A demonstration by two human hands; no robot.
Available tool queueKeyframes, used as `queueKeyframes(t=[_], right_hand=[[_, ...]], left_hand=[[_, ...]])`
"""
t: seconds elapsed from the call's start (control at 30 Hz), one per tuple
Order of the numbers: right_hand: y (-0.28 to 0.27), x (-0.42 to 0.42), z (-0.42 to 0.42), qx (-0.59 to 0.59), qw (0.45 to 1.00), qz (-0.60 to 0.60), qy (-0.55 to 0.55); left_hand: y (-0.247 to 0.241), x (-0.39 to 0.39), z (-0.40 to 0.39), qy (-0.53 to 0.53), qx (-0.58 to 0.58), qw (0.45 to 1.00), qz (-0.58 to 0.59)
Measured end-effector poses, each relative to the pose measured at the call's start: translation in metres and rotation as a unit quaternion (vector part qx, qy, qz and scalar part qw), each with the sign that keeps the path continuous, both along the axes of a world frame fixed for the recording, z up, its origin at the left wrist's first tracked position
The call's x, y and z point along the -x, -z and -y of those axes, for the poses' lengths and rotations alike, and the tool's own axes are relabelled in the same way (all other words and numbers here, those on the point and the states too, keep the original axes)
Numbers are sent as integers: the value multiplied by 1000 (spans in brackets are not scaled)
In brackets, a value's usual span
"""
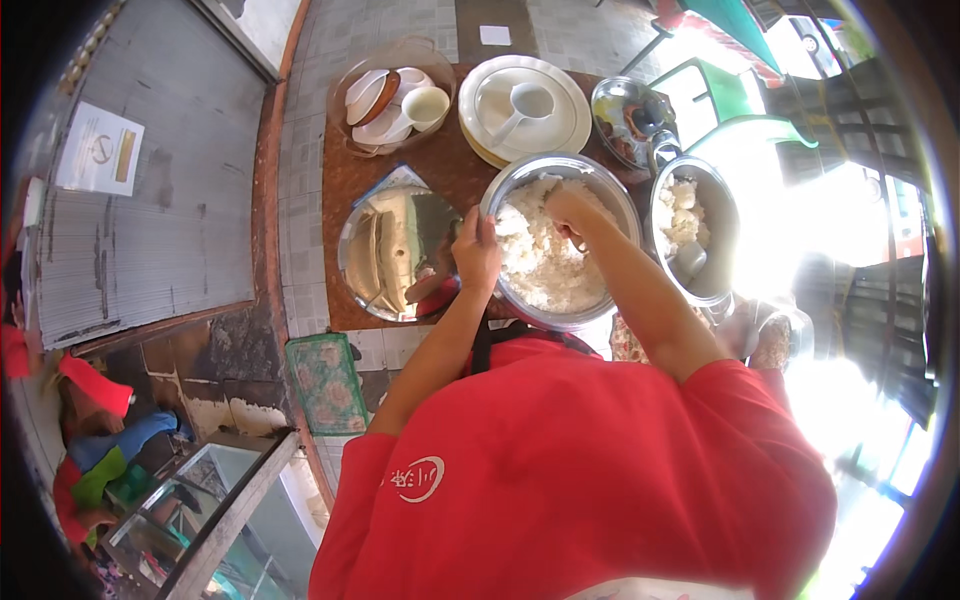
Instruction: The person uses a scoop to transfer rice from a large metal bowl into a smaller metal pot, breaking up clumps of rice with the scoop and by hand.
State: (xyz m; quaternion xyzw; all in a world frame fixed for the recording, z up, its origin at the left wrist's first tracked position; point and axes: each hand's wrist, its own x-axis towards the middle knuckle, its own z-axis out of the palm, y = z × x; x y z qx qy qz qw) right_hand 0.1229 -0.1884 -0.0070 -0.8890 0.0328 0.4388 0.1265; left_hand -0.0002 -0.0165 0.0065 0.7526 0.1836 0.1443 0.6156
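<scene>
A round metal pot point(536, 311) of cooked white rice point(544, 274) stands at the table's near edge, close to my body. My left hand point(478, 251) grips its left rim, thumb up. Inside the pot, my right hand point(571, 211) is closed in a fist at the rice. A small shiny end of a utensil point(580, 245) shows beneath that fist; the rest is hidden. To the right, a second metal pot point(716, 259) holds white lumps of rice and a pale cup or scoop point(688, 260). Left of my hand lies a round mirror-like metal lid point(394, 255).
On the brown table point(442, 169) stand a clear basin point(341, 124) of bowls and a ladle, stacked white plates point(480, 90) with a white ladle point(525, 109), and a metal bowl point(626, 82) of dark items. A green mat point(326, 382) and glass case point(217, 487) are left. Another person point(97, 386) is beyond.
</scene>
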Motion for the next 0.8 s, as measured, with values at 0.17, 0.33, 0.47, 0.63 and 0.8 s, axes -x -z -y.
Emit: queueKeyframes(t=[0.17, 0.33, 0.47, 0.63, 0.8], right_hand=[[-17, 32, -62, 25, 933, 92, -346], [-49, 75, -25, 30, 968, 132, -212], [-108, 61, -11, 97, 962, 128, -219], [-137, 78, -46, 47, 967, 112, -224], [-90, 107, -8, 28, 964, 128, -230]], left_hand=[[6, 0, 0, -14, 12, 1000, 17], [3, -1, 0, -10, -13, 1000, -10], [3, 0, -2, -4, 31, 999, -35], [7, 0, -2, -9, 65, 998, -24], [13, -1, -1, -9, 30, 999, -20]])
